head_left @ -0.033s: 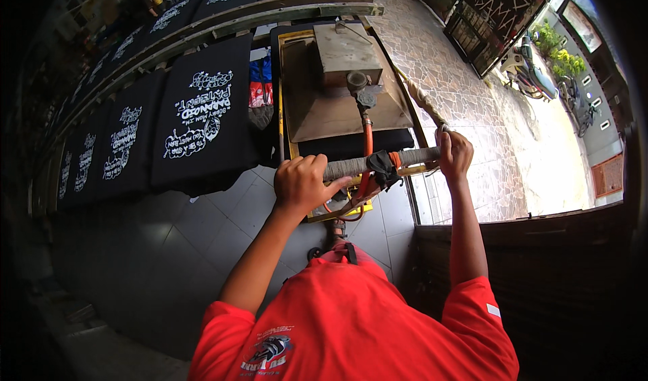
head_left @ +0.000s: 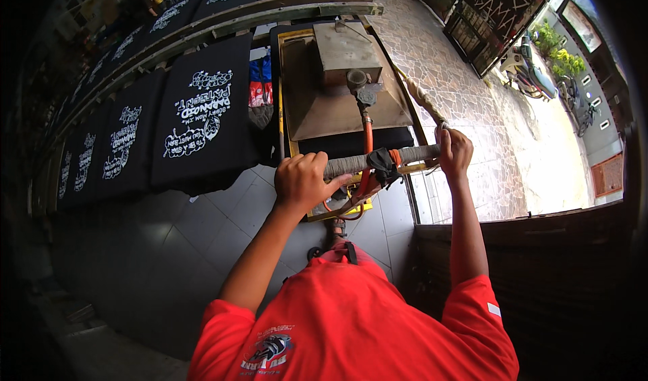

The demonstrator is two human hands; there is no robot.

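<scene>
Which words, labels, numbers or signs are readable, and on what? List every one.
Wording isn't copied here, only located:
Black fabric panel beside the brown metal hood: readable white lettering.
Other black fabric panels: white lettering, mostly too small.
Red fabric shirt: front lettering, partly readable.

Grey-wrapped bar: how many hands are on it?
2: the left hand at the left end of the grey-wrapped bar, the right hand at its right end.

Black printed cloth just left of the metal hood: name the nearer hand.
Left. The left hand grips the wrapped bar just right of the cloth; the right hand is farther right, at the bar's end.
</scene>
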